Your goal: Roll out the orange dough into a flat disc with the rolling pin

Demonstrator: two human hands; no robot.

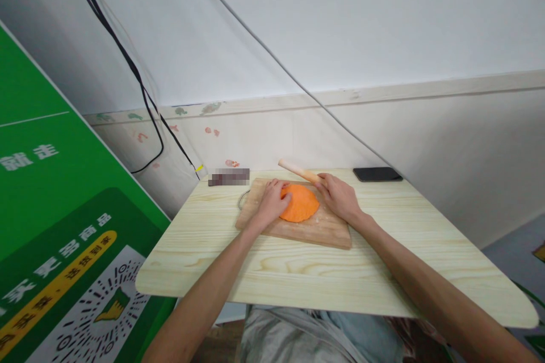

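A flat, roughly round sheet of orange dough (301,204) lies on a wooden cutting board (315,233). My left hand (272,201) is at the dough's left edge, its thumb and fingers closed around that edge. In my right hand (340,195) is a thin wooden rolling pin (298,171), gripped by one end. The pin is raised at a slant beyond the dough's far edge and points to the left. Part of the dough is hidden under my left fingers.
The board rests on a pale wood-grain table (272,272) against a white wall. A black phone (377,174) lies at the back right, a blurred-out item (229,177) at the back left. Cables (140,79) hang along the wall. A green printed panel (55,193) stands at the left.
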